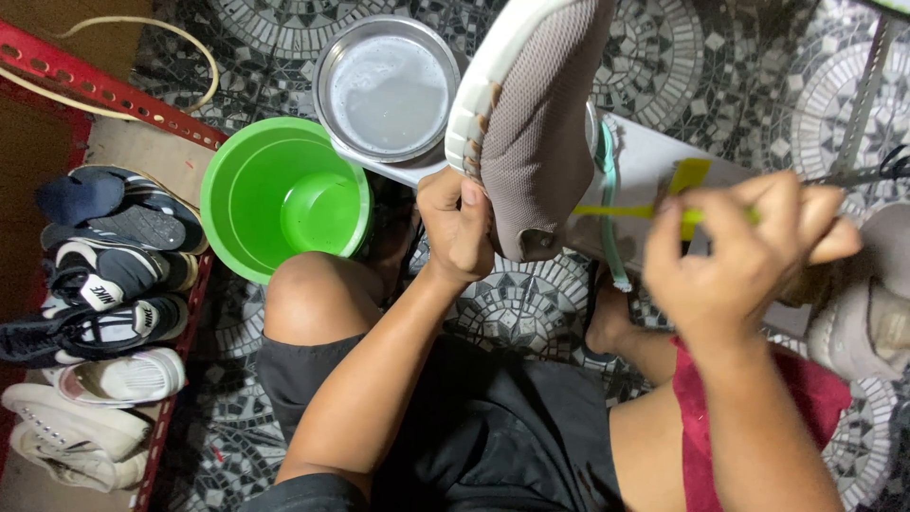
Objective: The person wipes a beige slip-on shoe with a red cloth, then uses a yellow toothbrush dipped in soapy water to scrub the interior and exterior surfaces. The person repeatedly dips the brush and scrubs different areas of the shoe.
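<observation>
The left hand (457, 228) grips the grey shoe (536, 123) by its heel, raised sole-out over the floor; right hand (739, 256), fingers closed, holds a yellow brush (664, 210) against it (water bowl (389, 90) near).

The shoe (536, 123) is matt knitted cloth with a smooth rubber sole. The green bucket (275, 194) is glossy plastic. The bowl (387, 87) is shiny metal.
</observation>
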